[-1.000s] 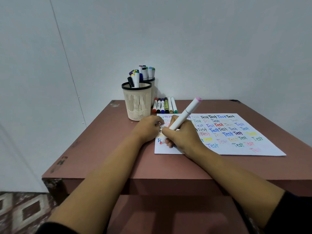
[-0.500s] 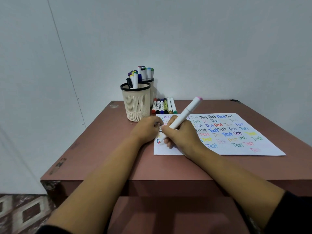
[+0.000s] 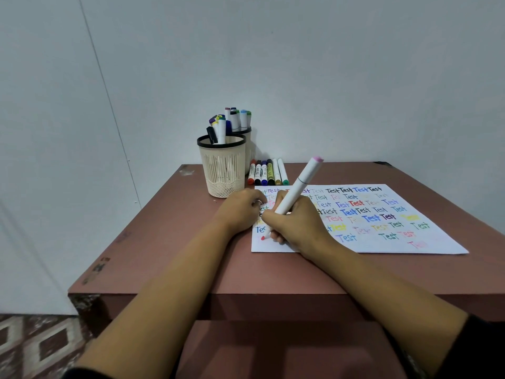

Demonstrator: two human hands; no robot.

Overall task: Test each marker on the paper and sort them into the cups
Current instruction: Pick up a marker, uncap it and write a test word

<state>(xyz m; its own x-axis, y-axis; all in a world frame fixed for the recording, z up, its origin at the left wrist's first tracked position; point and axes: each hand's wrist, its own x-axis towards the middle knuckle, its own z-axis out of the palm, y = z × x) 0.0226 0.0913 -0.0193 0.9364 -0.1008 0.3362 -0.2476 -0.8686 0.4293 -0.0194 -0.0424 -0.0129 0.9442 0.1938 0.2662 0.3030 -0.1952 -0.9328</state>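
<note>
Your right hand [image 3: 293,222] grips a white marker [image 3: 297,187] like a pen, with the fingers wrapped round its lower barrel. The marker's reddish tip touches the paper [image 3: 442,239] close to the near left corner, and its pink end tilts up and away to the right. Your left hand [image 3: 240,212] rests on the paper's left edge, just beside the right one. Its fingers are curled under, and you cannot tell whether they hold anything. The paper lies flat on the bench [image 3: 164,255], covered with rows of the word "Test" in many colours.

Just beyond your left hand stands the front cup [image 3: 222,170], cream mesh with a black rim, with capped markers [image 3: 218,129] upright inside. The rear cup [image 3: 249,149] stands right behind it, mostly hidden, with more markers [image 3: 237,119] standing in it. To the right of the cups, six markers [image 3: 267,173] lie side by side on the bench, just past the paper's far edge. A patterned floor [image 3: 35,346] shows at lower left.
</note>
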